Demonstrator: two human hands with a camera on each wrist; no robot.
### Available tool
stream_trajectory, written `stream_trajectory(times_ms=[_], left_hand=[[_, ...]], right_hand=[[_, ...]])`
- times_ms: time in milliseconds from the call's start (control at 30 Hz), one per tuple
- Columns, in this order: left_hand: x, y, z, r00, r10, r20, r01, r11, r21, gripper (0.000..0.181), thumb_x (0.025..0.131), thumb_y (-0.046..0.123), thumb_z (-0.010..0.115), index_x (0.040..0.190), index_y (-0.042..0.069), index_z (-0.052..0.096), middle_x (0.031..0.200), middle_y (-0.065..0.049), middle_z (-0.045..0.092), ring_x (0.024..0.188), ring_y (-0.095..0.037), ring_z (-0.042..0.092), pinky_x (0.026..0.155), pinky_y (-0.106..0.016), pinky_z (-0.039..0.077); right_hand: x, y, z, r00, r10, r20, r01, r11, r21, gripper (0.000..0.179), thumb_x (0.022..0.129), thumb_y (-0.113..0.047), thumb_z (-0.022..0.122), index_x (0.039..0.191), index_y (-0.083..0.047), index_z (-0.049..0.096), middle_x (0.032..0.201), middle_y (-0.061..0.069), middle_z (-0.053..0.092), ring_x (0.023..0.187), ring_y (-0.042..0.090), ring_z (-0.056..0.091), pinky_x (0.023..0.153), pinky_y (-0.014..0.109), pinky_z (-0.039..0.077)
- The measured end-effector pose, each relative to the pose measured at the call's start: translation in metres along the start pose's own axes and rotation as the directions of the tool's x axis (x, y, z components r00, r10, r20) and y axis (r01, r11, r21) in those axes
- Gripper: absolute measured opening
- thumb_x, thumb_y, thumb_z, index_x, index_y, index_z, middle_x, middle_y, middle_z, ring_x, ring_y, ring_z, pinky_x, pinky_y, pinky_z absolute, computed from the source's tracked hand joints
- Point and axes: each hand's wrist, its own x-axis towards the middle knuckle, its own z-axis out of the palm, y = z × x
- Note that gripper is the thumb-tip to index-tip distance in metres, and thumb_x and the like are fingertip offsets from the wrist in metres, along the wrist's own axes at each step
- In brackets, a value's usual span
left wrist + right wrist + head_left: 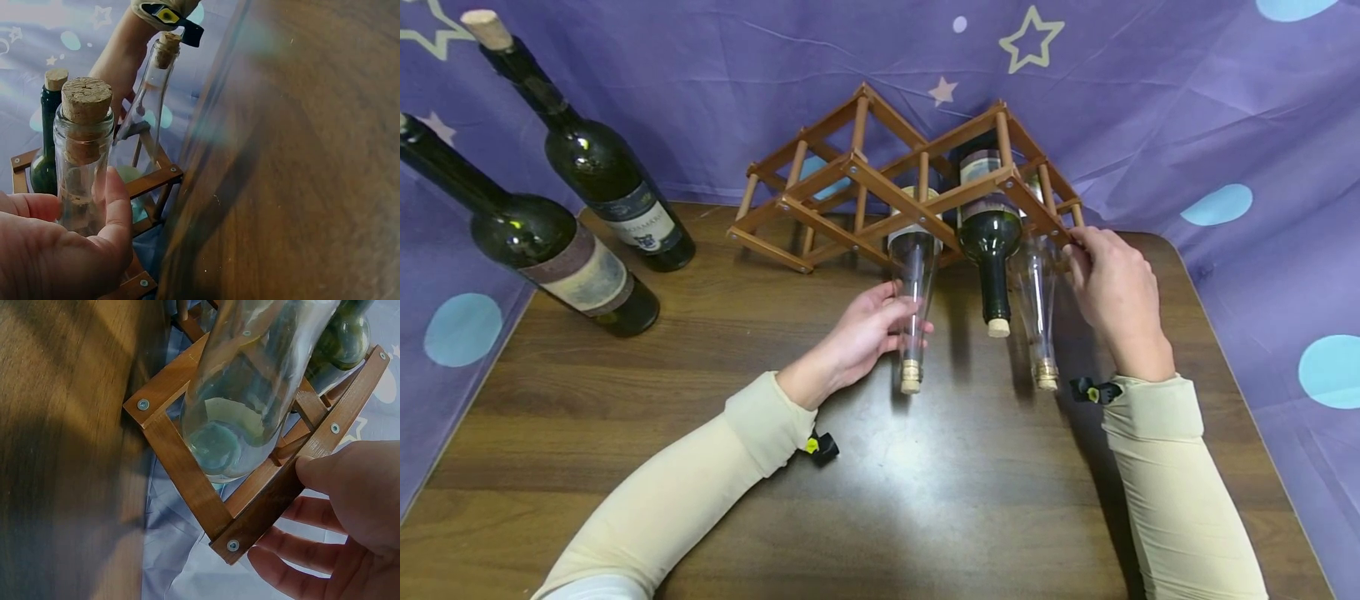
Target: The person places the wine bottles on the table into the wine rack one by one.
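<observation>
My left hand [867,335] holds the neck of a clear glass bottle [916,265] between thumb and fingers. That bottle lies in a wooden folding wine rack [820,222], its cork [87,100] pointing toward me. At the rack's right end, my right hand [1116,287] grips the wooden edge, thumb on one side and fingers on the other. A second clear bottle [1037,304] lies in the right-hand cell, close to that hand. Between the two clear bottles rests a dark green wine bottle [991,233], neck out and corked.
Two corked dark green wine bottles stand at the left of the table, one nearer [580,267] and one farther back [640,217]. A purple curtain [715,100] with stars hangs right behind the wooden table [760,517].
</observation>
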Motion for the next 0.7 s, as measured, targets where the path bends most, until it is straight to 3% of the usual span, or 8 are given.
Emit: stream_trajectory(times_ms=[533, 700], left_hand=[[0.012, 0.002, -0.004, 1.0, -0.009, -0.027, 0.008, 1.0, -0.019, 0.038, 0.107, 0.007, 0.058, 0.142, -0.002, 0.045, 0.136, -0.022, 0.055, 0.097, -0.025, 0.072, 0.088, -0.039, 0.062], [0.015, 0.001, -0.004, 0.999, -0.009, -0.034, 0.008, 1.0, -0.025, 0.035, 0.108, 0.007, 0.057, 0.14, -0.001, 0.045, 0.14, -0.025, 0.054, 0.097, -0.025, 0.072, 0.086, -0.039, 0.062]], right_hand=[[0.001, 0.001, 0.001, 1.0, -0.011, -0.021, 0.011, 1.0, 0.013, 0.028, 0.11, -0.02, 0.059, 0.129, -0.002, 0.07, 0.116, 0.022, 0.071, 0.101, 0.053, 0.067, 0.077, 0.074, 0.047], [0.0, 0.001, 0.001, 1.0, -0.013, -0.023, 0.013, 1.0, 0.013, 0.027, 0.109, -0.019, 0.06, 0.128, -0.002, 0.071, 0.115, 0.021, 0.071, 0.1, 0.053, 0.067, 0.076, 0.073, 0.047]])
